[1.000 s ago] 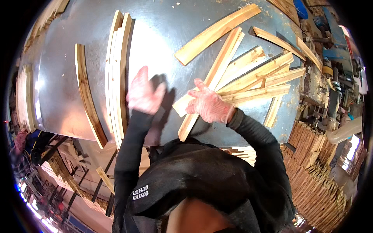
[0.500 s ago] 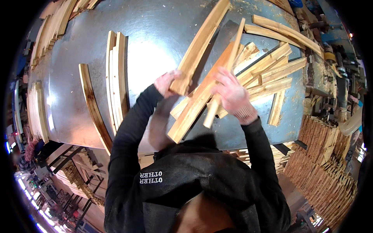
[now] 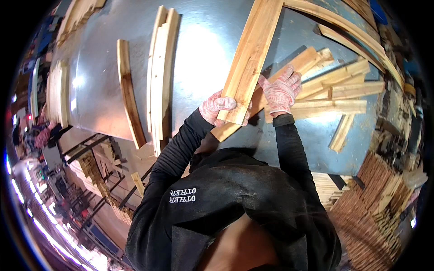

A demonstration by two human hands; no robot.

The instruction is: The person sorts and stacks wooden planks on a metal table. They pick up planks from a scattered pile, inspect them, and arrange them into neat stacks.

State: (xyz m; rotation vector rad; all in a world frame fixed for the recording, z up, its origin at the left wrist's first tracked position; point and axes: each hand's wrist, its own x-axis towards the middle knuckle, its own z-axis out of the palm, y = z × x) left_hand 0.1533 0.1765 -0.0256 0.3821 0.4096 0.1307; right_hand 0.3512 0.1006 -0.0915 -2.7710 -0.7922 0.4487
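Observation:
My left hand (image 3: 218, 107), in a pink-and-white knit glove, grips the near end of a pale wooden board (image 3: 254, 54) with the thumb on top. A lengthwise line runs down this board; whether it is two strips side by side, I cannot tell. Just to its right, my right hand (image 3: 281, 92), gloved alike, has its fingers apart and holds nothing. It is over a loose heap of wooden strips (image 3: 339, 77); whether it touches them is unclear. Partly under the held board, another strip (image 3: 226, 131) slants toward the table's near edge.
Left on the metal table (image 3: 101, 90) lie a dark-edged strip (image 3: 129, 97) and a group of pale strips (image 3: 162, 77). More strips (image 3: 58, 92) line the far left. Long curved-looking strips (image 3: 348, 22) lie at the far right. Stacked lumber (image 3: 370, 207) stands below, right.
My right hand has let go of the narrow strip it held and now has its fingers spread. The left hand's board has turned its broad face up. The whole view has shifted.

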